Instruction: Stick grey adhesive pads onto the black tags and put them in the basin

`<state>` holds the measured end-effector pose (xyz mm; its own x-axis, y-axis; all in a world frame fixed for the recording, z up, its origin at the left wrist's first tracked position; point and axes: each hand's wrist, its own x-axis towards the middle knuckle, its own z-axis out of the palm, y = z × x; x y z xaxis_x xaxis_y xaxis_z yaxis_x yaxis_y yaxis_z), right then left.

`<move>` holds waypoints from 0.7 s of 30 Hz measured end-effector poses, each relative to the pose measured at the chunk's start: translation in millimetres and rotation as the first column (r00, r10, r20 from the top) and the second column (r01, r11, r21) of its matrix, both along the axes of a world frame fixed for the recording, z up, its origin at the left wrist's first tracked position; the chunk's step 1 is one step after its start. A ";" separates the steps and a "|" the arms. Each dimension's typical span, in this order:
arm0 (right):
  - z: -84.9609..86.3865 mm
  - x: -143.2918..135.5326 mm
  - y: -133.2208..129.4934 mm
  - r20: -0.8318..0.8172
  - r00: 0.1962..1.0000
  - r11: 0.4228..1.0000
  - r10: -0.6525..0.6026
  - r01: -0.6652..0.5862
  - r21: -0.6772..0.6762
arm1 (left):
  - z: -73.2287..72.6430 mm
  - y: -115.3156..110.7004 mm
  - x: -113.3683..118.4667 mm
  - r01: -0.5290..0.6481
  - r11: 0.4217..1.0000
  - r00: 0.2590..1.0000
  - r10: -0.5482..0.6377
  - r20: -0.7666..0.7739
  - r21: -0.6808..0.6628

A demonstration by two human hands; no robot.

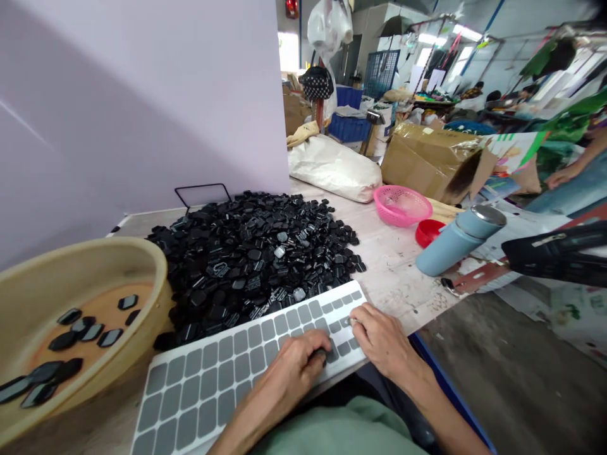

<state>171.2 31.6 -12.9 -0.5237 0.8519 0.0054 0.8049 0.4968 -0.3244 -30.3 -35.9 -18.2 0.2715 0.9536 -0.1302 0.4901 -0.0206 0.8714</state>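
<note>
A white sheet (pixel 208 344) with rows of grey rounded-rectangle stickers lies slantwise in front of me. My left hand (pixel 298 363) rests over its right half, thumb and fingers closed on a small black plastic piece (pixel 322 354) that is mostly hidden. Just to the right, my right hand (pixel 382 338) has its thumb and forefinger pinched together at the sheet's right part, by the smaller stickers. Whatever sits between those fingertips is too small to make out. Beyond the sheet spreads a big heap of black plastic pieces (pixel 256 253).
At left stands a beige basin (pixel 159 272) with several black pieces in it. To the right are a pink basket (pixel 403 205), a red bowl (pixel 428 234), a blue bottle (pixel 448 246) and a black bag (pixel 559 249). A cardboard box (pixel 427 158) and white sack (pixel 334 167) lie behind.
</note>
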 end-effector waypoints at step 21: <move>-4.5 -42.9 12.5 -0.122 0.985 0.992 0.125 -0.128 -0.016 | 17.5 -3.1 1.1 0.139 0.989 0.980 -0.131 -0.151 0.042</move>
